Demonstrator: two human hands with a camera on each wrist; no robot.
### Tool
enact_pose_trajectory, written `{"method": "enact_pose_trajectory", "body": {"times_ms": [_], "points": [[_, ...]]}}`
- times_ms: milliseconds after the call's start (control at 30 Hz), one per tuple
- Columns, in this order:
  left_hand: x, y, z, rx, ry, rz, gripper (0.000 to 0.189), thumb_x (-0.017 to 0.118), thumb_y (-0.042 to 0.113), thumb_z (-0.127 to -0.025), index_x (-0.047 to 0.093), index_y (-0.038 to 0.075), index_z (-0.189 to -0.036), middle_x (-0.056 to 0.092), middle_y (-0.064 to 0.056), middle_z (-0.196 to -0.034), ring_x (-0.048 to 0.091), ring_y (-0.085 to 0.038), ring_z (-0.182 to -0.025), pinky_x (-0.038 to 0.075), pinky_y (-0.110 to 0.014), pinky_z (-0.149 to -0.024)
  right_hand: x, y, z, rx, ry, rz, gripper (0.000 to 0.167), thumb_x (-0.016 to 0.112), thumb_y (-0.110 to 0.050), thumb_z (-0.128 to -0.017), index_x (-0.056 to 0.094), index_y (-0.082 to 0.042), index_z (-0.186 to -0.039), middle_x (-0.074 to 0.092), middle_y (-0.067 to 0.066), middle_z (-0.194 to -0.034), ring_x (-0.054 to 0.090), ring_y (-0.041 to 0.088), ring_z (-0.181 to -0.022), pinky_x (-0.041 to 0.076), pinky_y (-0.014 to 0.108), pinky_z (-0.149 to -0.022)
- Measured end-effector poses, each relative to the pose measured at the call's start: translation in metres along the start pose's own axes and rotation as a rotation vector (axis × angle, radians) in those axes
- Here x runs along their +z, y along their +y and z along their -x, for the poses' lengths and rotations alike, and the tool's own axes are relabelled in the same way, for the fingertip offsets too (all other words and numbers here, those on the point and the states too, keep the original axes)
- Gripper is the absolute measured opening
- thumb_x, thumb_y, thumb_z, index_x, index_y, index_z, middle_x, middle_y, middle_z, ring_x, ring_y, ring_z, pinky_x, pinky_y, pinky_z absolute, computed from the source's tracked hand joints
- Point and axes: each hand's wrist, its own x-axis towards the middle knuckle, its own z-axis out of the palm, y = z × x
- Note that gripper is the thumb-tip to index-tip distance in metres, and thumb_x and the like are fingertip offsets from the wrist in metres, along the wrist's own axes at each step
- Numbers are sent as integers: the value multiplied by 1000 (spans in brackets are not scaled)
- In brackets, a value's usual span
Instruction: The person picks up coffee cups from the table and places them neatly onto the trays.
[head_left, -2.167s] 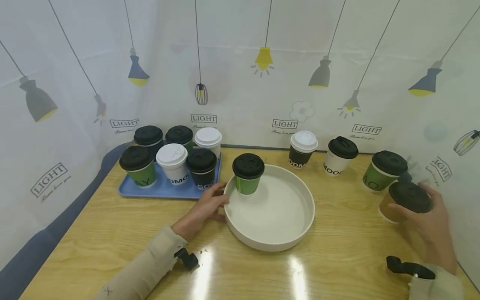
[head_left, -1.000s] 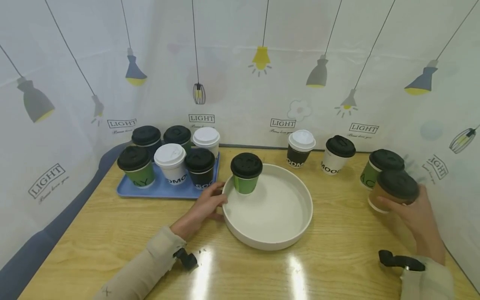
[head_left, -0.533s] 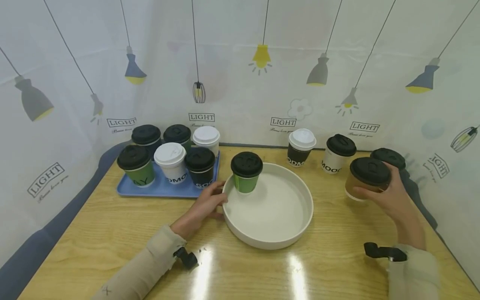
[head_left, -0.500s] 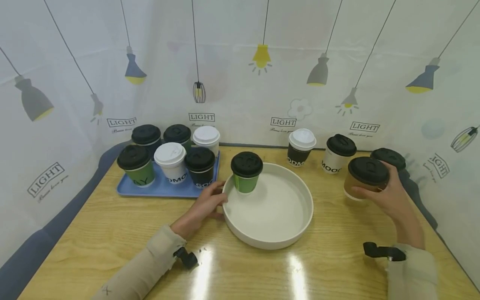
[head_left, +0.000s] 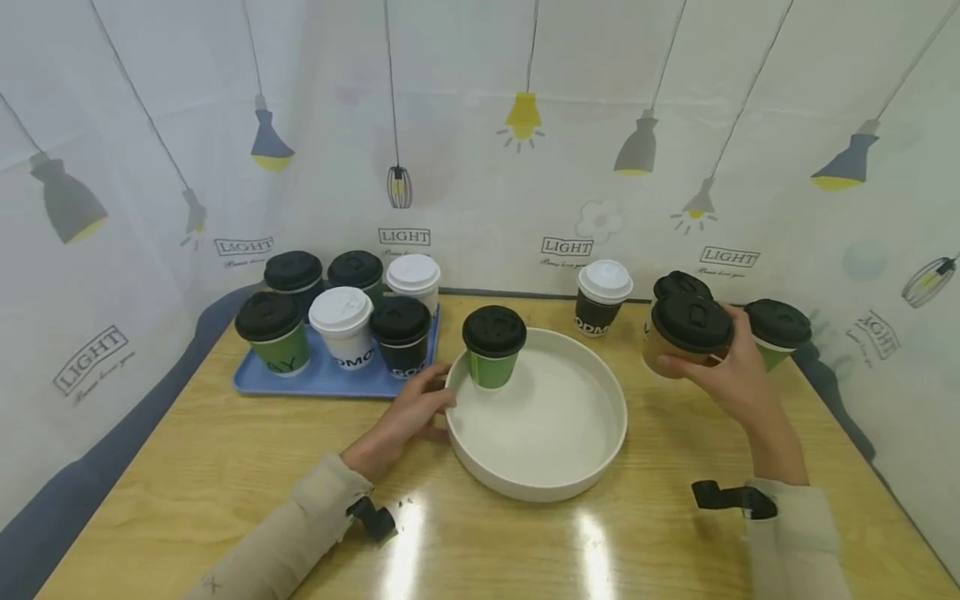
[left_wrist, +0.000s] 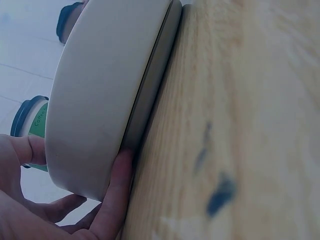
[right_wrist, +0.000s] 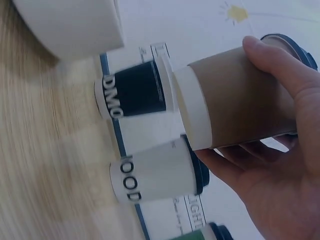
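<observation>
brown cup (head_left: pixel 663 357): right of centre in the frame, lifted clear of the bench (head_left: pixel 187 467), roughly upright, in front of a white cup (right_wrist: pixel 155 172) with a dark lid.
right hand (head_left: pixel 738 379): pinching the brown cup, thumb on one side and fingers curled round the other, high on the body; some fingertips are hidden.
weight: probably a light paper cup; whether anything is inside cannot be told.
brown wrap (right_wrist: pixel 240 95): looks matt and fairly grippy; likely stiff enough for a gentle squeeze, but a hard one could dent it.
black lid (head_left: pixel 692 321): wider than the body, likely thin plastic and slicker; a poor place to lift by, since it might pop off.
where to hold: the upper body just under the lid seems best, with the overhang as a stop and the pale base left free to stand flat.
round tray (head_left: pixel 555 417): lower centre of the frame, flat on the bench; looks rigid and smooth, so it could slide if nudged; best held by its raised wall.
left hand (head_left: pixel 408 417): gripping the round tray at its left edge, thumb at the rim, fingers against the outer wall and lower edge.
green cup (head_left: pixel 492 371): upright inside the round tray, at its upper left; narrow at the foot, so a jolt might tip it.
blue tray (head_left: pixel 322 385): left of the frame, holding six lidded cups (head_left: pixel 352 343) packed close, with little finger room between.
</observation>
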Motion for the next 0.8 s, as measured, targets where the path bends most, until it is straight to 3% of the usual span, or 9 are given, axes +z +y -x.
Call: {"method": "enact_pose_trajectory", "body": {"times_ms": [200, 333, 467, 600, 667, 800], "points": [[0, -1, 0, 1, 6, 7, 67, 56, 6, -89, 44, 11, -155, 53, -24, -143, 67, -29, -104, 67, -43, -75, 18, -12, 0, -46, -15, -2, 104, 88, -14, -82, 20, -16, -161, 46, 16, -153, 48, 2, -116, 46, 17, -87], [-1, -3, 0, -4, 1, 13, 68, 56, 5, -88, 44, 10, -154, 53, -24, -143, 66, -28, -103, 67, -43, -75, 31, -16, -2, -104, -21, -3, 102, 89, -11, -80, 25, -12, -159, 53, 18, -148, 52, 0, -110, 47, 16, -83], [0, -2, 0, -3, 3, 17, 68, 56, 6, -87, 45, 11, -154, 54, -23, -142, 66, -28, -102, 67, -43, -75, 43, -22, -9, -127, -73, -15, 100, 90, -14, -80, 27, -9, -158, 55, 17, -148, 57, 12, -120, 50, 17, -91], [0, -1, 0, 0, 3, 20, 67, 57, 6, -88, 45, 11, -154, 55, -23, -141, 66, -28, -102, 67, -42, -75, 56, -30, -22, -146, -167, 10, 100, 91, -20, -80, 28, -8, -156, 53, 19, -149, 60, 34, -127, 55, 38, -98], [0, -1, 0, 1, -3, 20, 67, 57, 7, -88, 44, 11, -154, 54, -23, -142, 65, -28, -103, 67, -42, -76, 62, -35, -29, -154, -210, 24, 100, 93, -21, -77, 30, -8, -155, 53, 19, -149, 59, 38, -128, 55, 50, -98], [0, 0, 0, 0, -1, 18, 67, 57, 8, -89, 43, 11, -155, 53, -23, -144, 65, -28, -104, 67, -41, -76, 75, -42, -43, -181, -272, 79, 101, 95, -23, -73, 34, -7, -153, 56, 19, -146, 57, 38, -129, 52, 56, -102]]}}
